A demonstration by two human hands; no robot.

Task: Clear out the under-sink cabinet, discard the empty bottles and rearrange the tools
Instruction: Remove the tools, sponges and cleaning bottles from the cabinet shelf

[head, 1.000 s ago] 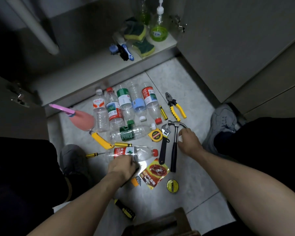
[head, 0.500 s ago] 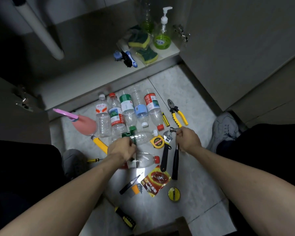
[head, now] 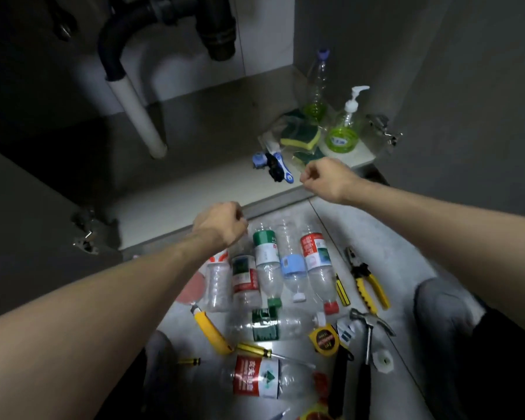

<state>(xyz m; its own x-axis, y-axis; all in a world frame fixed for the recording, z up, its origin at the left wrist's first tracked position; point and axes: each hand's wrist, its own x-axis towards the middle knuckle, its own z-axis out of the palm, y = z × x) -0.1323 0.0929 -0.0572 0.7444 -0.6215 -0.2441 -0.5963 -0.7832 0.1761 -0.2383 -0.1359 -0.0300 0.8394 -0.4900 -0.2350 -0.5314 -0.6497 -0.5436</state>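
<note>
Head view | hands: left, right curled, empty | bottle label: 农夫山泉

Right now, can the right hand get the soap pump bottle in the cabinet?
Probably yes. The right hand hangs at the cabinet's front edge, the pump bottle stands just behind it, and only low sponges lie beside the path.

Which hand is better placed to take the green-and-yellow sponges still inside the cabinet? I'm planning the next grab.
Right hand: it hovers just in front of the green-and-yellow sponges; the left hand is over the clear plastic bottles.
</note>
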